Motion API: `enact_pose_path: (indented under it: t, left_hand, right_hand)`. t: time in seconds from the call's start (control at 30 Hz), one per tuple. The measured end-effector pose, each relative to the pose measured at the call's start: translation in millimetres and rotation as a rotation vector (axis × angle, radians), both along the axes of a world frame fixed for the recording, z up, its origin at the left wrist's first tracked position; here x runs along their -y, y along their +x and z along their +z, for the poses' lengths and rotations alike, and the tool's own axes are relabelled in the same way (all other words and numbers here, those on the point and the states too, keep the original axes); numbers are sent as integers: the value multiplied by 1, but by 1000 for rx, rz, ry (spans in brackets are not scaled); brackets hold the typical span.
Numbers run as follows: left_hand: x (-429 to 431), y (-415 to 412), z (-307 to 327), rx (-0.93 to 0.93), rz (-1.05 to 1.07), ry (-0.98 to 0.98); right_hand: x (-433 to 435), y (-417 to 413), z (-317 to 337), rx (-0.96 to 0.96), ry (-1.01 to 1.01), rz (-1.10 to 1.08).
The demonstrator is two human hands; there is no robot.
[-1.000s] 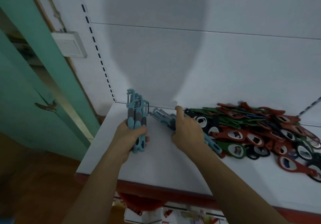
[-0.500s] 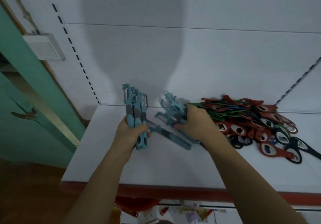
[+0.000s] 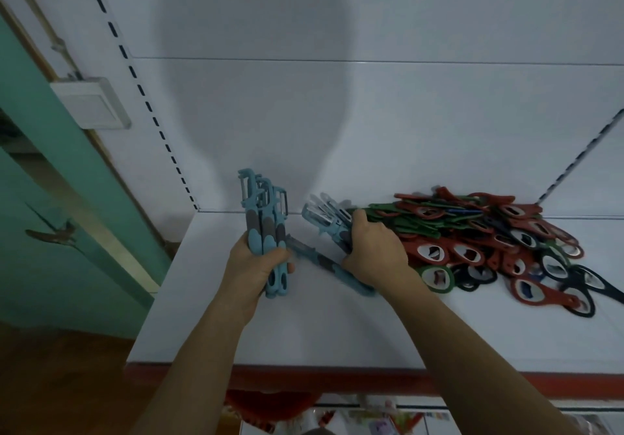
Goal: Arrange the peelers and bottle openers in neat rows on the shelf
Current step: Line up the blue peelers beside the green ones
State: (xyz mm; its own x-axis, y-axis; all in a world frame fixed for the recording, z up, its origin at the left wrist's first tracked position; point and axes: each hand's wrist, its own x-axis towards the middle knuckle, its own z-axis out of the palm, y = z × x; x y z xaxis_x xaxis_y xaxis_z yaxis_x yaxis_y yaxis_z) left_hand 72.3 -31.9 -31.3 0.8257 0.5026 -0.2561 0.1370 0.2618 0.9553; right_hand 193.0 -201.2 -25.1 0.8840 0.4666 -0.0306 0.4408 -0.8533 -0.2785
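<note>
My left hand [image 3: 254,262] grips a bundle of blue and grey peelers [image 3: 265,218], heads pointing to the back wall, at the left of the white shelf [image 3: 304,333]. My right hand [image 3: 373,252] grips a second bunch of blue peelers [image 3: 326,218], heads angled up and to the left. One loose peeler [image 3: 329,265] lies flat on the shelf between the hands, partly under my right wrist. A heap of red, green and black bottle openers [image 3: 489,245] lies to the right of my right hand.
The shelf has a red front edge [image 3: 337,380] and a white back panel with slotted uprights [image 3: 148,103]. A green door frame [image 3: 50,151] and a white wall switch [image 3: 89,107] stand to the left. Packaged goods show on the shelf below.
My right hand has drawn a bunch of peelers out of the pile and lifted their heads. One peeler now lies loose between the hands. The left bundle has stayed put.
</note>
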Motion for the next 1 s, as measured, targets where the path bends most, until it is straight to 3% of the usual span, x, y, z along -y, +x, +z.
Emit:
enact_pose_path:
  t: [0.17, 0.23, 0.4, 0.5, 0.7, 1.0]
  left_hand:
    - [-7, -7, 4, 39, 19, 2]
    - [-8, -7, 5, 43, 47, -4]
    - [-8, -10, 4, 72, 94, -38]
    - [-8, -15, 2, 87, 113, -47]
    - [0, -20, 2, 134, 135, -99]
    - [54, -3, 22, 290, 74, -106]
  right_hand:
    - [0, -4, 13, 113, 244, 38]
    - [-4, -6, 26, 60, 331, 92]
    - [-26, -16, 12, -186, 145, 127]
    - [-28, -17, -1, -185, 40, 110]
    - [-23, -14, 3, -185, 69, 174]
    - [51, -2, 55, -264, 804, -66]
